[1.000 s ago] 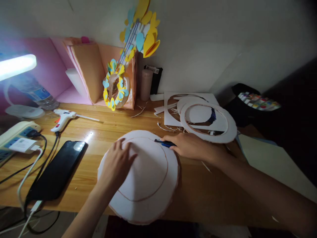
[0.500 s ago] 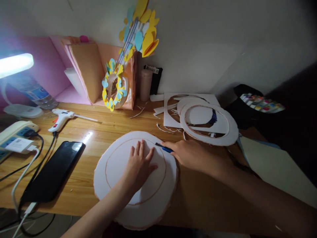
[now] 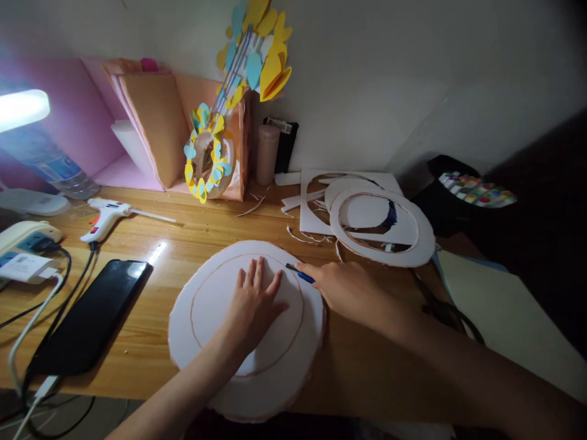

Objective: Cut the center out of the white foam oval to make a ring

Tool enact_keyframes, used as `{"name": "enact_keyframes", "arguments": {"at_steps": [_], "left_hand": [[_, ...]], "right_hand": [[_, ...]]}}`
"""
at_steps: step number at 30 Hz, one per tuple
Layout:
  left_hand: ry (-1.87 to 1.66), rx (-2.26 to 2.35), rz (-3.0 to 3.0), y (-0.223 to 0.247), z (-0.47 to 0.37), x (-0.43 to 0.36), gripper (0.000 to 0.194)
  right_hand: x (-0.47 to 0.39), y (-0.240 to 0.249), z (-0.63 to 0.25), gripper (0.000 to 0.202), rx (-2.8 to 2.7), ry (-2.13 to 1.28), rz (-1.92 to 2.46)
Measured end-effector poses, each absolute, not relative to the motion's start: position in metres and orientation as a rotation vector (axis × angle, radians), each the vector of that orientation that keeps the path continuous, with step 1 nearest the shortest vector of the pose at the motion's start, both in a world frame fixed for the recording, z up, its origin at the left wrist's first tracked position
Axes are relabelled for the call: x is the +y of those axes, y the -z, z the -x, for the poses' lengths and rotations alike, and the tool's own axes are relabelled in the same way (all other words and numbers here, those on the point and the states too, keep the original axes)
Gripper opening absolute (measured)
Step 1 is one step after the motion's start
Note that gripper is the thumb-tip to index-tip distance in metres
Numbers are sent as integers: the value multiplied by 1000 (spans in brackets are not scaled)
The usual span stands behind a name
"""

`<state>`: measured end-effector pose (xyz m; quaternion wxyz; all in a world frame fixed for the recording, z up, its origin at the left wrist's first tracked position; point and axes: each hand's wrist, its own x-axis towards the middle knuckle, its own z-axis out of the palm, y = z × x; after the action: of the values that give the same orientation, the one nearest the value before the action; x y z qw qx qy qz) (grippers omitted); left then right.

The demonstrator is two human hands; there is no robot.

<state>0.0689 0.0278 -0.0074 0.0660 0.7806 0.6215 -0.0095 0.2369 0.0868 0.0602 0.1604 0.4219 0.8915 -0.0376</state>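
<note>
A round white foam-board disc (image 3: 206, 318) lies at the front of the wooden table, with a smaller reddish-brown circle drawn on it. My left hand (image 3: 254, 302) rests flat on the disc inside that circle, fingers spread. In my right hand (image 3: 339, 284) is a blue utility knife (image 3: 305, 276), its tip at the upper right part of the drawn line. Whether the blade has gone into the board I cannot tell. Behind the right hand, a cut white ring (image 3: 337, 229) lies over a square board (image 3: 394, 181) with a round hole and some loose pieces.
Left of the disc lie a black phone (image 3: 89, 318), a white glue gun (image 3: 107, 217) and a power strip (image 3: 32, 235) with cables. Thin white scraps (image 3: 300, 235) lie behind the disc. A yellow-and-blue paper-petal ring (image 3: 202, 183) stands at the back, near a pink bottle (image 3: 267, 156).
The whole view has shifted slightly to the left. Against the disc, both hands and the knife stay in nearly the same place.
</note>
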Motion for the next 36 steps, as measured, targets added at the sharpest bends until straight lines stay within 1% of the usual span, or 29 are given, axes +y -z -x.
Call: {"name": "enact_keyframes", "arguments": {"at_steps": [3, 12, 21, 27, 31, 36], "left_hand": [[27, 1875, -2359, 7, -69, 27, 57], [17, 1874, -2401, 11, -68, 27, 57], [54, 1870, -2397, 11, -69, 28, 59], [62, 1860, -2395, 9, -69, 28, 58], [51, 1862, -2389, 10, -68, 28, 59], [34, 1872, -2380, 12, -68, 29, 59]], "right_hand": [[84, -62, -239, 50, 2528, 162, -1270], [78, -56, -246, 51, 2507, 117, -1307], [75, -58, -260, 51, 2490, 248, -1433], [78, -55, -259, 51, 2520, 310, -1432], [80, -53, -258, 52, 2514, 291, -1410], [81, -54, -251, 56, 2477, 165, -1348]]}}
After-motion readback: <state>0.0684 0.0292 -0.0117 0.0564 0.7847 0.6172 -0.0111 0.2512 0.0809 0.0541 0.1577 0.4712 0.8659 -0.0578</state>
